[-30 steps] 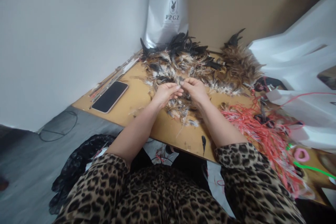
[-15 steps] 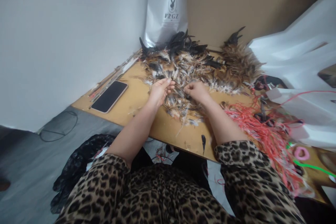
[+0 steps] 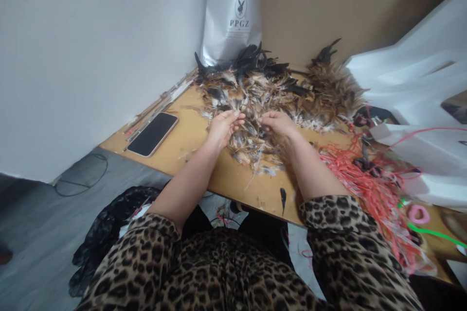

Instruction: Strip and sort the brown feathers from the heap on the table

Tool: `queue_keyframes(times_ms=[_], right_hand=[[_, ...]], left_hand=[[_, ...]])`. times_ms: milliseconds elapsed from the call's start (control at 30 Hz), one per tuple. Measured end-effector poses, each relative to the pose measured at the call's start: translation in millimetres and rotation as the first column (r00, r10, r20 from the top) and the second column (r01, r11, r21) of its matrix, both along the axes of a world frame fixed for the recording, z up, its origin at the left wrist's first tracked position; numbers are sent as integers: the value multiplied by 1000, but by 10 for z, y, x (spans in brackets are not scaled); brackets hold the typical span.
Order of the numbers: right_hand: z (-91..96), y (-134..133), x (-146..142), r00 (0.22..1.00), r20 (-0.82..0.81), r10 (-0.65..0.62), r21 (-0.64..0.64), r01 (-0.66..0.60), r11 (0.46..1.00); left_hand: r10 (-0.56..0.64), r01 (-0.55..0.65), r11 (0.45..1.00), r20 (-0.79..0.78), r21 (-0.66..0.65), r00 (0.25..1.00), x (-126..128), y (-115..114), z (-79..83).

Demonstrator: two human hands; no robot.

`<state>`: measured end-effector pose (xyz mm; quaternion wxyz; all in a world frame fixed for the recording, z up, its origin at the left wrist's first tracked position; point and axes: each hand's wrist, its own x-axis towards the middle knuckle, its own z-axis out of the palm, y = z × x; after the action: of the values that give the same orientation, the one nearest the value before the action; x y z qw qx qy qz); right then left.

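A large heap of brown, white and black feathers [image 3: 262, 87] lies across the back of the wooden table [image 3: 189, 141]. Over the heap's front part, my left hand [image 3: 223, 129] is pinched, thumb against forefinger, the palm turned partly up. What sits between those fingertips is too small to make out among the feathers. My right hand [image 3: 279, 124] faces it a short gap to the right, thumb and fingers also pressed together. Whatever it pinches blends into the feathers behind. Loose feathers [image 3: 255, 150] spread below both hands toward the table's front edge.
A phone [image 3: 153, 134] lies flat at left. The silver bag [image 3: 233, 14] stands behind the heap. Tangled red strings [image 3: 350, 170] cover the right side near white plastic [image 3: 401, 77]. A single dark feather [image 3: 283, 199] rests by the front edge, and a black bag [image 3: 109, 233] is on the floor.
My right hand has shifted slightly right and turned, its fingers now pointing more toward the left hand. The left hand has barely moved and stays pinched.
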<state>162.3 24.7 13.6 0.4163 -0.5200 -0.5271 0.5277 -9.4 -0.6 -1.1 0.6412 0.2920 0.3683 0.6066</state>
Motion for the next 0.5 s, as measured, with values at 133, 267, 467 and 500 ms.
queue_keyframes(times_ms=[133, 267, 467, 500], right_hand=[[-17, 20, -6, 979, -205, -9, -83, -8, 997], [-8, 8, -41, 948, -317, 13, -77, -40, 996], [20, -79, -191, 929, -370, 6, -21, -15, 1000], [18, -94, -219, 933, -359, -2, -9, -1, 1000]], left_hand=[[-52, 53, 998, -13, 16, 999, 22, -7, -1], [-104, 105, 994, -36, 25, 994, 36, -14, -10], [-181, 181, 983, -13, 9, 983, 48, -23, -26], [-184, 184, 983, -4, -2, 983, 51, -22, -25]])
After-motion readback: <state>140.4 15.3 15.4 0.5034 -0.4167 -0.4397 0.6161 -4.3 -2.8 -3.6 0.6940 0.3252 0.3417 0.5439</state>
